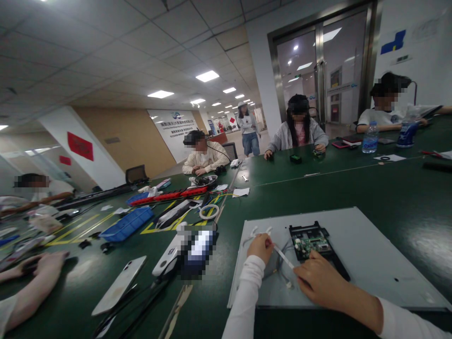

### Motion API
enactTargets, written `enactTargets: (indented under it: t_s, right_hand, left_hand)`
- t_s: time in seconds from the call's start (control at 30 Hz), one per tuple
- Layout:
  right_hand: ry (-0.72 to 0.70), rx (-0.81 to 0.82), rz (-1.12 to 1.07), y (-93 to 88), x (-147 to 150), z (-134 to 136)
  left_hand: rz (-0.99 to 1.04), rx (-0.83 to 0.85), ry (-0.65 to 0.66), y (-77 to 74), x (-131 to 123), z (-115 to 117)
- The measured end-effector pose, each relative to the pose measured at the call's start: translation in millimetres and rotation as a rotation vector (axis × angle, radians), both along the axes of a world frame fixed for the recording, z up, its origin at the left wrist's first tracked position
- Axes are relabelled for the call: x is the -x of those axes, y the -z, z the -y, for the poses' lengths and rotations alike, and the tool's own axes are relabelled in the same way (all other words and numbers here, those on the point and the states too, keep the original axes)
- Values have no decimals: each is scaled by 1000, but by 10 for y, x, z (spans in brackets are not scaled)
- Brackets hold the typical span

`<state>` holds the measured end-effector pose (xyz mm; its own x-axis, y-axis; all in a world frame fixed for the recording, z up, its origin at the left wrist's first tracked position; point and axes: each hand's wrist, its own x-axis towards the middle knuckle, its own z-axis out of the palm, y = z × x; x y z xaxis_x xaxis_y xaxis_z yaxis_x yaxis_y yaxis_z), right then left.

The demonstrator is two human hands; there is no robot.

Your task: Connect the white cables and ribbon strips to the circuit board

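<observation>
Left hand [261,247] pinches one end of a white flat cable [284,258], fingertips closed together on it. My right hand [318,277] grips the other end, thumb and fingers closed, so the cable slants down from left to right between the two hands. It lies over a grey metal panel [374,256], which rests on the green surface [293,195] in front of me.

Just beyond my right hand: green circuit board [314,244] seated in a black bracket [338,262] on the panel. Board partly covered by my fingers from this angle. Below the cable, thin grey wires run to a small white connector [289,285] on the panel. Both my forearms, in white sleeves, reach in over the near edge.

Left of the panel: device with a lit screen [200,247], contents blurred; beside it a white handheld device [171,254]; nearer me, a white smartphone [120,285], face down. Farther out, a blue tray [127,228] and a white ring [209,218], near yellow tape lines. Small wrench [245,178] toward the middle.

Far left: a co-worker's hand [51,270] on the surface. Across from me, a seated person in a grey jacket [278,135]; to the right of that person, a water bottle [370,141] stands upright.
</observation>
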<state>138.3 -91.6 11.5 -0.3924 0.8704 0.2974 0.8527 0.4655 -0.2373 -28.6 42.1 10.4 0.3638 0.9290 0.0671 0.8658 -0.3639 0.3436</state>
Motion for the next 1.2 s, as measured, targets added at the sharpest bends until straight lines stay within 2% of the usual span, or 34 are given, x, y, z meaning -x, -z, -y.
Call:
enactTargets:
  t_s: [0.93,1.2]
  right_hand:
    - [-3,-29,-62,32,-18,0]
    - [-3,-43,-75,28,-18,12]
  left_hand:
    - [-5,-33,-8,31,19,-29]
    - [-9,-42,-68,-91,32,3]
